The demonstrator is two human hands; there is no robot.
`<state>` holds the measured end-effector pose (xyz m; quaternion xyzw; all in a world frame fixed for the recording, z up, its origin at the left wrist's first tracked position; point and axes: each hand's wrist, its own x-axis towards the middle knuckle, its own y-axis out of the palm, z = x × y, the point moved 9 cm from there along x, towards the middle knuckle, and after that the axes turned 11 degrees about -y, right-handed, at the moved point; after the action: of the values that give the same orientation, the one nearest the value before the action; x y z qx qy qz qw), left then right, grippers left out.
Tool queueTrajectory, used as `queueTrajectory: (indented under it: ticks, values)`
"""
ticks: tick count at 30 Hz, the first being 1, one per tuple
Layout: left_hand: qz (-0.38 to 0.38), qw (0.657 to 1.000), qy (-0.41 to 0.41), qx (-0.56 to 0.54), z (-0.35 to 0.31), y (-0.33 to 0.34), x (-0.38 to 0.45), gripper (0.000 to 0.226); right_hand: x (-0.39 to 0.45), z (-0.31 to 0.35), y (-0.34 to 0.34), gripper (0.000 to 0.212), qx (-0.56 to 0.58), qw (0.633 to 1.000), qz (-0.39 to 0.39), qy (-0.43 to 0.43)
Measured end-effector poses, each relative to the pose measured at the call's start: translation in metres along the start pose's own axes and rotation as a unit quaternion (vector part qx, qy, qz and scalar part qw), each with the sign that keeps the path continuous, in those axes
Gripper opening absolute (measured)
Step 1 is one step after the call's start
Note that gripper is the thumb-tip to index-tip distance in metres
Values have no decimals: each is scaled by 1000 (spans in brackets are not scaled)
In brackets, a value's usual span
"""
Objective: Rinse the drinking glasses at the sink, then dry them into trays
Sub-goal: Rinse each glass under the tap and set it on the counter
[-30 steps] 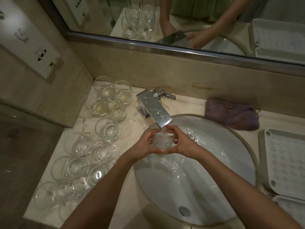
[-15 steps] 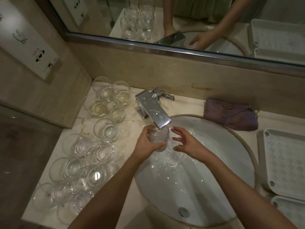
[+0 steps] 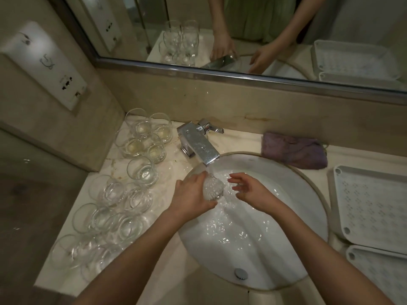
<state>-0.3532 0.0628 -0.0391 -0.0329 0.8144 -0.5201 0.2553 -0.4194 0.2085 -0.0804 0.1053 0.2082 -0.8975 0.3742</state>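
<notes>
My left hand (image 3: 190, 195) grips a clear drinking glass (image 3: 213, 188) under the running chrome tap (image 3: 199, 146), over the white sink (image 3: 286, 183). Water foams inside the glass and spills down into the basin. My right hand (image 3: 248, 188) hovers just right of the glass with fingers spread and relaxed, holding nothing. Several more clear glasses (image 3: 123, 194) stand on the counter left of the sink. Two white perforated trays (image 3: 372, 208) lie on the right.
A purple cloth (image 3: 293, 150) lies folded behind the sink on the right. The beige wall and socket panel (image 3: 48, 62) close off the left side. A mirror (image 3: 242, 29) runs along the back above the marble splashback. The drain (image 3: 240, 273) sits near the basin's front.
My right hand has let go of the glass and drawn slightly right, fingers spread. My left hand alone keeps the glass under the stream.
</notes>
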Motion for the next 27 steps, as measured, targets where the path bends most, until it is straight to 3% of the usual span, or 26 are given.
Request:
queueTrajectory:
  ticks: [6,12,18,20,23,27]
  values:
    - [-55,960,48,272,-39,-33,-26,65,-22,31,-5,54,-124,991,25,-37]
    - [-103,913,86,386,-65,-55,-47,59,-42,74,-8,67,-292,951,59,-78]
    - [-124,876,120,451,-77,-59,-65,58,-51,104,-8,75,-351,928,52,-109]
    - [-111,881,120,445,-73,-54,-68,59,-51,109,-5,75,-358,925,52,-114]
    - [-109,920,89,366,-60,-70,-70,60,-50,121,0,73,-365,920,53,-134]
    - [-85,992,20,95,-23,-119,-65,76,-39,153,3,68,-376,911,43,-161]
